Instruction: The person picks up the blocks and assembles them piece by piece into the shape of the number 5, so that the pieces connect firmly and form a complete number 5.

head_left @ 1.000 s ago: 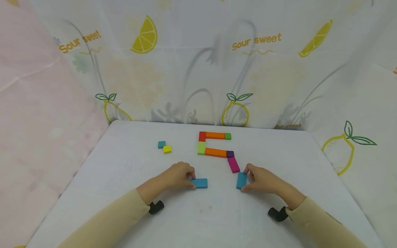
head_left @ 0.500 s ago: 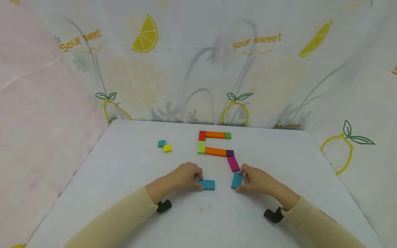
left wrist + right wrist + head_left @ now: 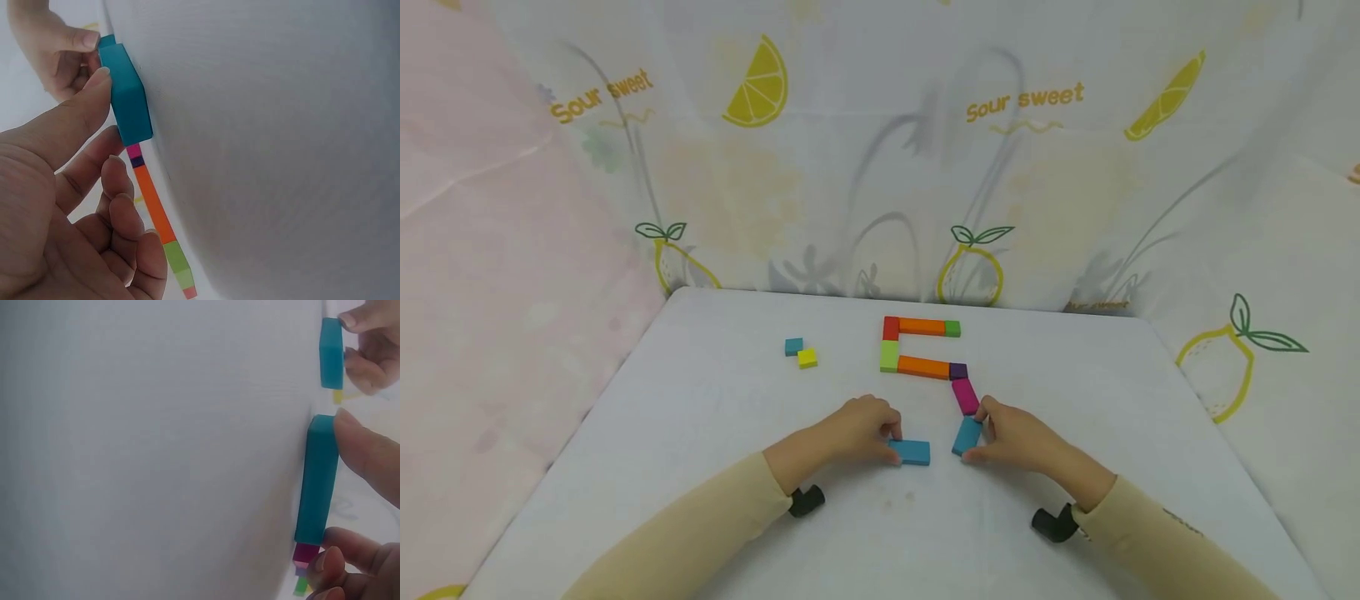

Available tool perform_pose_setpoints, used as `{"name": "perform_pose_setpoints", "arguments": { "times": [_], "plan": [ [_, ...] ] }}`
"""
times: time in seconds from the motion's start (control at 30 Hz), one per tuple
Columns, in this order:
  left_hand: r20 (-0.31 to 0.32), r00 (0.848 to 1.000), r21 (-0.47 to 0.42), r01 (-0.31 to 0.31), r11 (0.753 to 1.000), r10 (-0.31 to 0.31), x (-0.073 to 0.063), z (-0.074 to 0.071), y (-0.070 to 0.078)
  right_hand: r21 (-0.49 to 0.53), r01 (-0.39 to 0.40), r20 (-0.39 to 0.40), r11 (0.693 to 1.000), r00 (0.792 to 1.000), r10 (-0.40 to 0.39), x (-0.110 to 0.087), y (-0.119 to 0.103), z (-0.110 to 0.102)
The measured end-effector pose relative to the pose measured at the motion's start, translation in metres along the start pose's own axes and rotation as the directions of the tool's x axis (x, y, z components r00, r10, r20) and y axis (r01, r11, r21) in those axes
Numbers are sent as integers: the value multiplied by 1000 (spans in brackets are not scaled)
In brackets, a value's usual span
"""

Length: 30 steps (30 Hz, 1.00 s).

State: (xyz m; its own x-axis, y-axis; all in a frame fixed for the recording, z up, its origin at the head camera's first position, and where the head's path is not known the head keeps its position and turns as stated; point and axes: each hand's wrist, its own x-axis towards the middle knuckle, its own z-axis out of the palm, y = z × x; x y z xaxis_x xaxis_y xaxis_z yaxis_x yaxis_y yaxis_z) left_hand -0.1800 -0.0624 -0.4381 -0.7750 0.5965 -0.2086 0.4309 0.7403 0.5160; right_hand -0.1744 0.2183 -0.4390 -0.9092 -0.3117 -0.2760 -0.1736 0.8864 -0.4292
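My left hand pinches one blue block between thumb and finger, flat on the white table. To its right, my right hand holds a second blue block by its two ends, tilted, with its far end close to the magenta block. A small gap separates the two blue blocks. In the left wrist view the left hand's blue block overlaps the other. The right wrist view has the right hand's blue block between thumb and finger, the other one beyond it.
Beyond the hands runs a line of blocks: purple, orange, light green, red, another orange and green. A small blue block and a yellow block lie to the left.
The left hand has slid its blue block to the right and slightly nearer. The right hand has shifted left, turning its blue block to a slant. The gap between them has narrowed.
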Motion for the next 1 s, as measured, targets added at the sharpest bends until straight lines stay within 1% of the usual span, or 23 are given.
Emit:
{"name": "perform_pose_setpoints", "arguments": {
  "times": [0.1,0.43,0.7,1.0],
  "plan": [
    [-2,1000,7,-1,1000,1,0,1,2,1,-13,-2,1000,1000,13,0,-2,1],
    [-4,1000,29,-10,1000,10,0,-1,5,-14,-8,-7,1000,1000,8,-2,-6,0],
    [1,1000,46,-1,999,1,5,0,6,-11,-29,-12,1000,1000,29,-3,-8,0],
    [3,1000,50,-1,999,1,10,2,8,-16,-9,-14,1000,1000,8,-2,-7,-1]
  ]
}}
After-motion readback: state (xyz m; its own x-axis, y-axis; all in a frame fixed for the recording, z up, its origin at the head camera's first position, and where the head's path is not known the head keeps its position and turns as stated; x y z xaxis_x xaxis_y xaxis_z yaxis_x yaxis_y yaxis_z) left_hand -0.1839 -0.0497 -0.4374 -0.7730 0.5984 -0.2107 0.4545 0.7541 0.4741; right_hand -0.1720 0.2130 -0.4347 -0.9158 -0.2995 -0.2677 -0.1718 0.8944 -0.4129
